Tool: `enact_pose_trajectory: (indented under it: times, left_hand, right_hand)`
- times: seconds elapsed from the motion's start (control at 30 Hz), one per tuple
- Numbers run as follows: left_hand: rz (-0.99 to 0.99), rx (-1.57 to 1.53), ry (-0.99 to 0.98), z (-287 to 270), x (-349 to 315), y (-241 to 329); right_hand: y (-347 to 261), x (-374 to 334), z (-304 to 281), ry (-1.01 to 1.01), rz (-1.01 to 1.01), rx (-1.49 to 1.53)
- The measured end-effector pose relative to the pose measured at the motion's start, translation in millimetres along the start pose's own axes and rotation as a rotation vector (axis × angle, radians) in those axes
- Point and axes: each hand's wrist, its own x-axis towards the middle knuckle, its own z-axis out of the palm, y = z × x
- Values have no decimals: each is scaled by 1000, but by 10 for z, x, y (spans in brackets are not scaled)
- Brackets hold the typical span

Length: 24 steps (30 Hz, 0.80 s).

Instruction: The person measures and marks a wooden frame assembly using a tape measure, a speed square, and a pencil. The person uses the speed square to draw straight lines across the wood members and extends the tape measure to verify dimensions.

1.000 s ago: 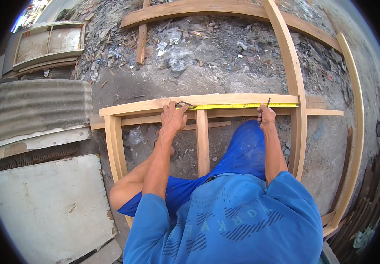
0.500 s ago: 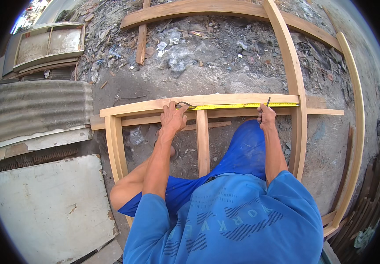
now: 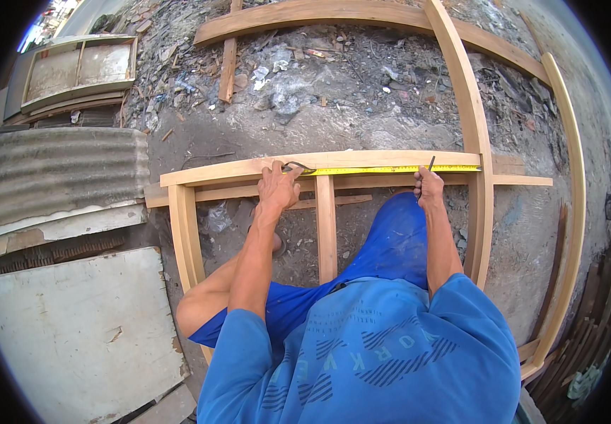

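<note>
A yellow tape measure (image 3: 369, 169) is drawn out along the near side of a wooden beam (image 3: 362, 158), its blade reaching right to an upright timber (image 3: 481, 191). At its left end, my left hand (image 3: 279, 186) is closed on the tape measure, most of whose case is hidden beneath the palm; a dark strap loops out by the fingers. Toward the blade's right part, my right hand (image 3: 429, 185) pinches a thin dark pencil (image 3: 431, 163) that points up, with the fingers against the blade and beam. Below the beam, a short crosspiece (image 3: 325, 233) joins the frame between my arms.
A corrugated sheet (image 3: 58, 177) and a pale worn board (image 3: 86, 325) lie on the left. Behind them sits a shallow wooden frame box (image 3: 79, 71). Long timbers (image 3: 319, 13) cross the rubble-strewn ground (image 3: 284, 78) at the back. Stacked dark strips (image 3: 595, 311) lie at the right.
</note>
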Motion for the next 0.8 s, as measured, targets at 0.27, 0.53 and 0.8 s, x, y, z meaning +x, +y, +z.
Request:
enact_pose_trajectory:
  times: [0.27, 0.53, 0.8]
  left_hand:
    - [-6, 13, -15, -22, -5, 19]
    - [-17, 11, -24, -54, -23, 36]
    - [-7, -13, 1, -7, -26, -10]
  right_hand:
    - [37, 34, -23, -6, 14, -6]
    - [43, 26, -12, -13, 10, 25]
    - [28, -11, 13, -18, 2, 23]
